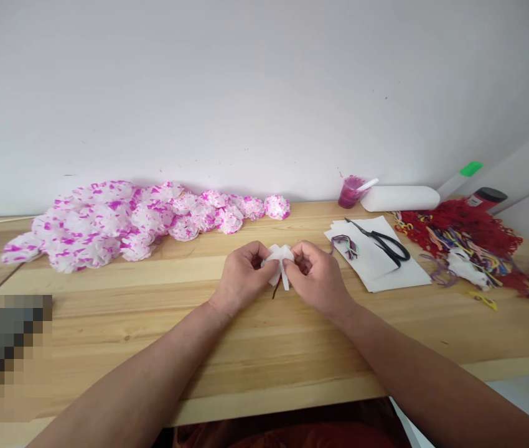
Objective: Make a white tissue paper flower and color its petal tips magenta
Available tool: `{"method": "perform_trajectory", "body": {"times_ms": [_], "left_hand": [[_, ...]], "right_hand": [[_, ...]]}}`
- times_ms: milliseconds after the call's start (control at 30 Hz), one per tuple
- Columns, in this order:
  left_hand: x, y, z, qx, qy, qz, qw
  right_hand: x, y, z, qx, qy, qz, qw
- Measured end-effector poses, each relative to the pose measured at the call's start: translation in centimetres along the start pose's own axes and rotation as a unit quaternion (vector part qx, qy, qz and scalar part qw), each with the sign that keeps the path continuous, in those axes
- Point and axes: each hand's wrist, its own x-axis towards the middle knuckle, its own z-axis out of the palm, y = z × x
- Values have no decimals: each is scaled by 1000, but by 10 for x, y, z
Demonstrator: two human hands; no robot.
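Note:
Between my two hands is a small white tissue paper flower (277,256), partly fanned out, held just above the wooden table. My left hand (244,274) pinches its left side with thumb and fingers. On the other side, my right hand (317,274) grips the paper in the same way. A dark thread (276,289) hangs below the paper. To the right lie white paper sheets (371,274) with black-handled scissors (386,246) and a few coloured threads (346,244) on top.
Pink-and-white paper pompoms (101,224) are heaped along the wall at left. A cup of pink liquid (351,193), a white roll (399,198), a dark red bottle (486,198) and a red netted heap with threads (465,233) stand at back right. A pixelated patch (3,354) covers the lower left.

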Motion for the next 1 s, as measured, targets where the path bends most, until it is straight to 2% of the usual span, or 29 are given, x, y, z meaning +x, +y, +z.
{"method": "perform_trajectory", "body": {"times_ms": [167, 300, 467, 667, 833, 1000], "left_hand": [[3, 4, -2, -57, -15, -29, 998], [3, 3, -2, -49, -22, -11, 998], [4, -2, -1, -31, 2, -15, 999], [2, -9, 3, 30, 26, 23, 999], [4, -10, 2, -36, 12, 4, 999], [4, -1, -1, -56, -31, 14, 998]], "right_hand": [[0, -2, 0, 8, -4, 2, 1000], [-1, -3, 1, -1, -7, -17, 1000], [-2, -1, 1, -17, -3, -25, 1000], [0, -2, 0, 14, -17, 11, 1000], [1, -2, 0, 22, -3, 35, 999], [-2, -1, 0, -10, 2, -27, 1000]]}}
